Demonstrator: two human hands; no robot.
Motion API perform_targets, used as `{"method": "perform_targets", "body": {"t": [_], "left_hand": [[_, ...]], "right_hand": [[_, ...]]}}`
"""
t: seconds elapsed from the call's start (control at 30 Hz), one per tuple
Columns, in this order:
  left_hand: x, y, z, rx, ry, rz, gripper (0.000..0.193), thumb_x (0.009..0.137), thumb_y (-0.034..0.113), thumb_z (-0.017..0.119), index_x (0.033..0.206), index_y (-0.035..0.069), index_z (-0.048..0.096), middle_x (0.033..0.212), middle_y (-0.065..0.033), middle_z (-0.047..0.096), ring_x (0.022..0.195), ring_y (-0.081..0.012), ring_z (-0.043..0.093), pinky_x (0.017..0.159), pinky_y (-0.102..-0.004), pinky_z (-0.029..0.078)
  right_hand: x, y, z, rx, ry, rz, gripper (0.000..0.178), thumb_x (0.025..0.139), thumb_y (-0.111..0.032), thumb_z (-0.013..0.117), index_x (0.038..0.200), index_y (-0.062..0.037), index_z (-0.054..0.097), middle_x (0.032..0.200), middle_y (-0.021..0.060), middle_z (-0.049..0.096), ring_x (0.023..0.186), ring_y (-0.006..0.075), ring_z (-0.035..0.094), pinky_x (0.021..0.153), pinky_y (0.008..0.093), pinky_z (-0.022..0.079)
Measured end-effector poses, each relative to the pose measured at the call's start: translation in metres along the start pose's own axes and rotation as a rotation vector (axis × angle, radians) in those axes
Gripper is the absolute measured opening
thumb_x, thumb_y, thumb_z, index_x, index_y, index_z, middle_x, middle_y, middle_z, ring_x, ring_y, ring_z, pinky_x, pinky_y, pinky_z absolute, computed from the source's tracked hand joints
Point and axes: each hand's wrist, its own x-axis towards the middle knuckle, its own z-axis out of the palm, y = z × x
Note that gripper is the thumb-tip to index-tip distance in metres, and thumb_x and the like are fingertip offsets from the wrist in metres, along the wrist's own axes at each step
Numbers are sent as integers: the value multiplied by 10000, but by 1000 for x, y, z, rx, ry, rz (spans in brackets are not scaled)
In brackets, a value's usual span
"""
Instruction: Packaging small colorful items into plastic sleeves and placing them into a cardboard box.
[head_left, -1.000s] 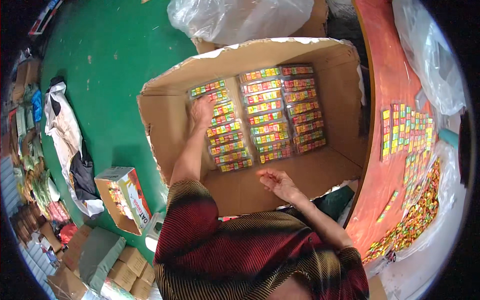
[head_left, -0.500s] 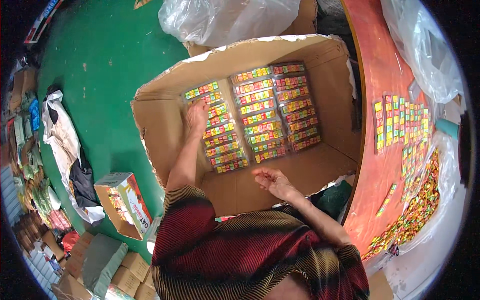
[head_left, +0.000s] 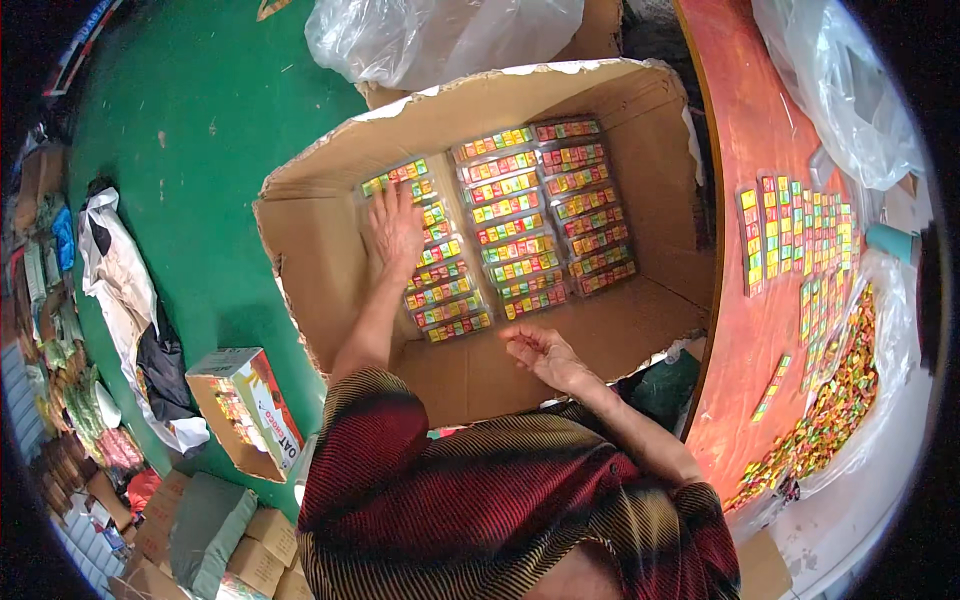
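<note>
left hand flat, grip wide, palm down on left packet column | right hand at 5 o'clock, palm up, grip half-curled, empty | inside cardboard box

Matt cardboard box (glossy packets)

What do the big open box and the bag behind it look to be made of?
The box looks like brown corrugated cardboard: matte, with torn, ragged top edges. The bag seems to be thin translucent plastic film, glossy and crumpled, with light glinting off its folds.
</note>
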Motion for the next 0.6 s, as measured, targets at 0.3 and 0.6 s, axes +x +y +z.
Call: {"method": "perform_targets", "body": {"t": [0.3,0.6], "left_hand": [[-42,14,12,-55,-318,175,619,776,346,549,1279,64,323,1346,-226,203,1248,-390,176,1003,-502,169],[-42,17,13,13,-316,124,658,794,395,509,1300,44,278,1366,-215,171,1262,-378,149,999,-510,161]], "right_hand": [[-13,-11,3,-23,59,-119,199,851,-104,526,1044,-64,549,834,-43,539,763,45,486,702,201,424],[-22,-14,2,-129,64,-176,244,839,-156,540,1047,-31,522,865,87,599,796,137,533,726,279,437]]}}
